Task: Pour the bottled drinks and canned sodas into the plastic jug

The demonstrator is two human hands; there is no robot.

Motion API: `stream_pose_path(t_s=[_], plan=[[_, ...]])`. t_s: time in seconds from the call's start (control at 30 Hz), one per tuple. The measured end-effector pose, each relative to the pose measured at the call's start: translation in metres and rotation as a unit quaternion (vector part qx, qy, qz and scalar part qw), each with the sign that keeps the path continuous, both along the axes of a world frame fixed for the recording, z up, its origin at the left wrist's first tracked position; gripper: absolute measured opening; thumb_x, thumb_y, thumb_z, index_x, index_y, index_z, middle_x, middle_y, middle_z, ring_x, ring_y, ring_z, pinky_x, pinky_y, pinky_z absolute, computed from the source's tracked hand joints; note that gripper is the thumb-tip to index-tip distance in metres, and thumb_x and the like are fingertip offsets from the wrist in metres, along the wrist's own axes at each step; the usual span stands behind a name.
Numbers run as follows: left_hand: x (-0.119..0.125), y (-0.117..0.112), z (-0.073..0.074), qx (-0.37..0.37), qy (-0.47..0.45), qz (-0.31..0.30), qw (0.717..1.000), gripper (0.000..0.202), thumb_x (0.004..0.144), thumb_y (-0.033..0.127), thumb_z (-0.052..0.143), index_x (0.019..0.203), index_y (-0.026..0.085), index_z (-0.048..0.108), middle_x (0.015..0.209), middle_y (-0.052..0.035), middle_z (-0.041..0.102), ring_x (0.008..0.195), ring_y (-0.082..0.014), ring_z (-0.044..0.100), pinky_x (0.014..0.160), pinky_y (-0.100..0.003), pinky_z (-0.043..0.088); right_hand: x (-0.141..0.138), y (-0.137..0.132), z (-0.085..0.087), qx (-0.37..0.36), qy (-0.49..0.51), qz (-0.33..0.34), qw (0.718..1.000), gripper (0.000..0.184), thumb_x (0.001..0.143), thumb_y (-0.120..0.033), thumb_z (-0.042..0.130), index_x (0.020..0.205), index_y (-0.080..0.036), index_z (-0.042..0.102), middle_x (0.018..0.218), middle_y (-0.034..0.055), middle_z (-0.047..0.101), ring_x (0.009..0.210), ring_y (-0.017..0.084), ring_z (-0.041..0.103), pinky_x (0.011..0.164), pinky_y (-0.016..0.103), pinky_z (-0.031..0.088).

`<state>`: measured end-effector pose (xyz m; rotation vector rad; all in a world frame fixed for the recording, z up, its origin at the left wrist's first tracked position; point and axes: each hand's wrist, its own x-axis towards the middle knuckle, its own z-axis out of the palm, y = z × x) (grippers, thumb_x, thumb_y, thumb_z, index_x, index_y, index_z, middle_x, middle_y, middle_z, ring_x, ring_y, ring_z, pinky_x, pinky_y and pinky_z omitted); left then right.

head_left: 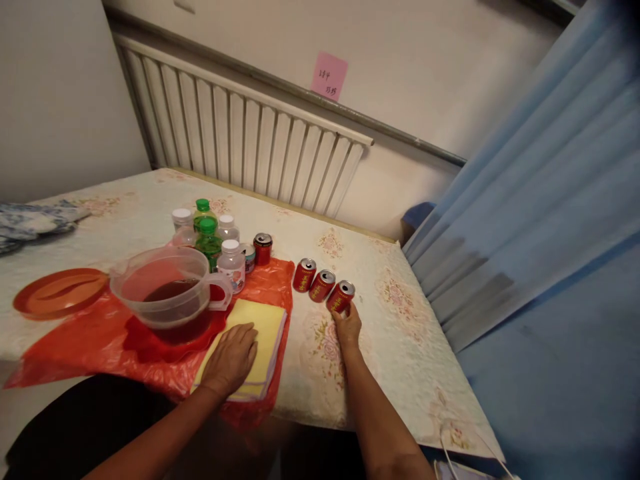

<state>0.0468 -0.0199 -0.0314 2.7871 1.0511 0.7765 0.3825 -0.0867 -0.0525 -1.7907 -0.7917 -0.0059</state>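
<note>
My left hand [233, 357] lies flat on a folded yellow cloth [263, 323], fingers stretched out. With my right hand [349, 327] I grip the lower part of a red drink can [342, 297], the nearest of three in a slanting row. Beside it stand the middle can [323, 285] and the far can [305, 275], all upright with their tops facing up. Left of the cloth, a clear plastic jug [165, 280] with a handle holds dark brown liquid and stands on red plastic sheeting [90, 343].
Behind the jug cluster green-capped bottles [207, 243], white-capped jars [231, 267], a small tin [249, 257] and another red can [263, 249]. An orange lid [60, 293] lies at left. A radiator [240, 127] runs along the wall; a blue curtain [520, 187] hangs at right.
</note>
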Motion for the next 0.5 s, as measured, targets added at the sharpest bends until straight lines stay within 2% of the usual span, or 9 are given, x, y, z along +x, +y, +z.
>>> stream_pose_path(t_s=[0.5], plan=[[0.0002,-0.0006,0.0014,-0.006,-0.009,0.001,1.000,0.023,0.092,0.023,0.045,0.107,0.018,0.062,0.119,-0.0138,0.064,0.110,-0.0287,0.057,0.099,-0.047,0.045,-0.0044,0.0010,0.0090,-0.013,-0.016,0.019,1.000,0.048,0.068,-0.039,0.067,0.111,-0.018,0.063,0.104,0.0082,0.072,0.091,0.025,0.066,0.084,0.034,0.050]])
